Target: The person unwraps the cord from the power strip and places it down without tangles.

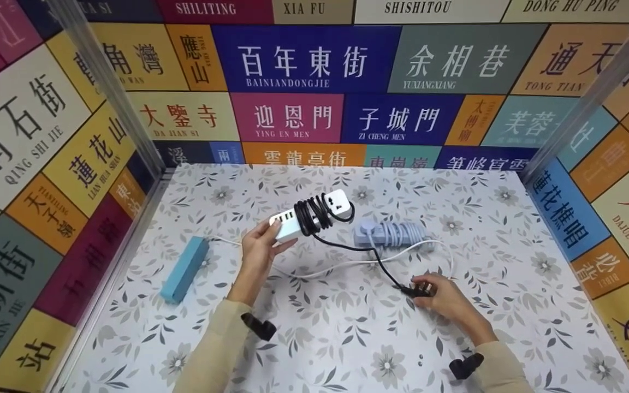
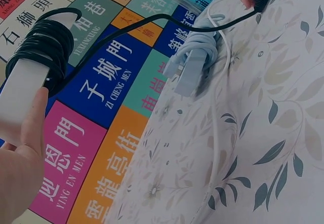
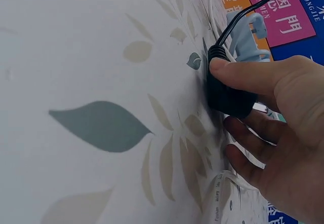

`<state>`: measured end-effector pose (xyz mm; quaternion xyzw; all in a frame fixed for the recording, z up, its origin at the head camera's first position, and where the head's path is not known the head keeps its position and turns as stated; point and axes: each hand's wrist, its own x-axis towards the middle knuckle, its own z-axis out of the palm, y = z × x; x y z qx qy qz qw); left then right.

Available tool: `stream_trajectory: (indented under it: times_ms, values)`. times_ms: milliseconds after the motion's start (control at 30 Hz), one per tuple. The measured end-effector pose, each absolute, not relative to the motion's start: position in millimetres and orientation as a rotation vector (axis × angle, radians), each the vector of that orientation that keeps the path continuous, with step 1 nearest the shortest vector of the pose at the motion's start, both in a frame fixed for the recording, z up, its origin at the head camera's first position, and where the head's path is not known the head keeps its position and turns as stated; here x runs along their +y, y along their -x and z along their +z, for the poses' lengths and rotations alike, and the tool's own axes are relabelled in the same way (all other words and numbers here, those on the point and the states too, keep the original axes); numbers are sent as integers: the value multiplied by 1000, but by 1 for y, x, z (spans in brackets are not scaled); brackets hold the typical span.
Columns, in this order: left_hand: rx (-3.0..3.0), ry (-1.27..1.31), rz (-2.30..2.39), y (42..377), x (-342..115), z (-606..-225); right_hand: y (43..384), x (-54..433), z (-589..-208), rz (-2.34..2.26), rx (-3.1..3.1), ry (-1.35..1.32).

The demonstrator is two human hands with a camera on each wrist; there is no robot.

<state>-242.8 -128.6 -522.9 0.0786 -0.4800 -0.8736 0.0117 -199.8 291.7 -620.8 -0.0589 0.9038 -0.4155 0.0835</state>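
A white power strip (image 1: 288,225) with its black cord (image 1: 314,214) coiled round the middle is gripped at one end by my left hand (image 1: 258,248), raised over the table. From the coil a loose length of cord runs right to a black plug (image 3: 228,92). My right hand (image 1: 443,297) pinches that plug between thumb and fingers, low over the tabletop. In the right wrist view the thumb lies on the plug's near side, and metal prongs show by the fingers. The left wrist view shows the strip (image 2: 25,95) tilted up in the left hand.
A blue power strip (image 1: 185,270) lies at the left, its white cord (image 1: 320,271) curving across to the right. Behind the hands lies a pale blue strip (image 1: 388,233) wrapped in its own cord. Walls with coloured street-name panels (image 1: 303,60) enclose the flower-patterned table (image 1: 347,338).
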Motion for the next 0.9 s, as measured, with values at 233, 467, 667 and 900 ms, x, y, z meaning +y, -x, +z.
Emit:
stream_trajectory:
  times_ms: [233,467,667,900]
  values:
    - [-1532,-214,-2724,241,-126,-522,202,287,-617,-1172,2783,240]
    - [-1544,-188,-2729,241,-127,-526,208,274,-608,-1233,2993,332]
    - [-1565,-191,-2724,240,-127,-528,213,256,-602,-1309,3020,411]
    - [-1569,-230,-2733,240,-126,-526,220,228,-594,-1349,2948,474]
